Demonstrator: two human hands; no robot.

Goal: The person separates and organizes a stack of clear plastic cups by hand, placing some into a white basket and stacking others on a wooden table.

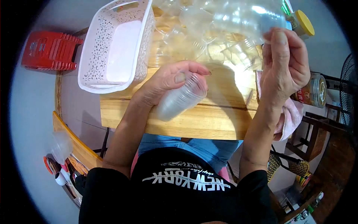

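Observation:
My left hand is curled around a nested stack of clear plastic cups. The stack lies tilted, its ridged rims towards the upper right, over the front part of the wooden table. To the right, my right hand is raised with the thumb against the bent fingers. Its fingertips are at the lower edge of a large, blurred piece of clear plastic; whether they grip it is unclear. Behind my left hand, several loose clear plastic cups lie on the table, some overlapping.
A white perforated plastic basket stands at the table's left. Beyond it are stacked red plastic stools. A pink cloth, a lidded jar and a yellow-capped container sit at the right, near a fan.

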